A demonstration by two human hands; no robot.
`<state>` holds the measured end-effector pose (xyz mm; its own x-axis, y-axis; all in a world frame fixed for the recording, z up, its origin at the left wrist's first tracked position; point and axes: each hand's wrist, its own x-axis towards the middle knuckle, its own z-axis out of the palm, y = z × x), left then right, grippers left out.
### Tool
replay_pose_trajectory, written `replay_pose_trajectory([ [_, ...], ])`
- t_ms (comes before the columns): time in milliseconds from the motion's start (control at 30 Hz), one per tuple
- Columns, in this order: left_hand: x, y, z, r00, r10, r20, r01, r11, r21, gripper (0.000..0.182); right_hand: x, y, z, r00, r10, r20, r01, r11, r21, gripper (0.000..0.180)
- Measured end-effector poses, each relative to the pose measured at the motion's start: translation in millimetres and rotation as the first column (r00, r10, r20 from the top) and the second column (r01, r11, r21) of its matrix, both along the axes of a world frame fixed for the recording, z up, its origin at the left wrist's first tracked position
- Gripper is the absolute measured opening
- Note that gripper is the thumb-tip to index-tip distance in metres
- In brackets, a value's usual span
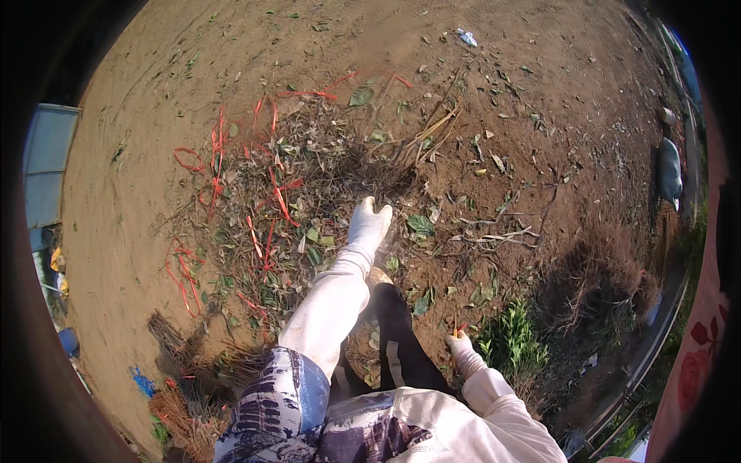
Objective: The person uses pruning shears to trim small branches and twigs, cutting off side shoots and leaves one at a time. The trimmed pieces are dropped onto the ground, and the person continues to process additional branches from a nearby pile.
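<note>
My left hand (pixel 369 223), in a whitish glove, reaches forward over a heap of dry leaves and twigs (pixel 318 156). Its thumb and fingers are apart with nothing visible between them. Just beyond the fingertips lies a bundle of bare stems with tangled roots (pixel 399 165), its cut stems pointing away to the right. Low at my right side, my right hand (pixel 460 343), also gloved, is closed around a small tool with orange and red parts (pixel 457 331). Most of that tool is hidden by the hand, so its kind is unclear.
Red plastic ties (pixel 279 194) are strewn over the heap's left side. Bundled seedlings (pixel 188 405) lie at lower left by blue twine (pixel 142 381). Leafy green plants (pixel 515 335) and a brown brush pile (pixel 596 283) stand at right. A filled sack (pixel 670 171) lies farther off.
</note>
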<state>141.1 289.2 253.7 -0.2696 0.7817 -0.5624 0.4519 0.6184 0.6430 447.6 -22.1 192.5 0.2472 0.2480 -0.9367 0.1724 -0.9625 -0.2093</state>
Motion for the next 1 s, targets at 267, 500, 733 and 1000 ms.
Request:
replay_pose_trajectory([
  [267,-153,-346,-93,0.964,0.249,-0.092,-0.263,0.852,-0.453,0.035,-72,95,5,0.968,0.241,-0.064,-0.239,0.97,0.039,0.016],
  [500,-179,-575,-74,0.272,0.952,-0.141,-0.869,0.18,-0.461,0.035,-133,119,-22,0.788,0.609,-0.096,-0.61,0.792,0.022,0.013],
  [733,-203,-688,-148,0.161,0.94,-0.301,-0.789,-0.061,-0.611,0.048,-265,96,-35,0.405,0.914,0.002,-0.912,0.404,-0.064,0.013],
  [1000,-403,-756,-366,-0.246,0.931,-0.271,-0.963,-0.266,-0.041,0.037,-367,5,-61,0.216,0.975,-0.045,-0.96,0.203,-0.193,0.016],
])
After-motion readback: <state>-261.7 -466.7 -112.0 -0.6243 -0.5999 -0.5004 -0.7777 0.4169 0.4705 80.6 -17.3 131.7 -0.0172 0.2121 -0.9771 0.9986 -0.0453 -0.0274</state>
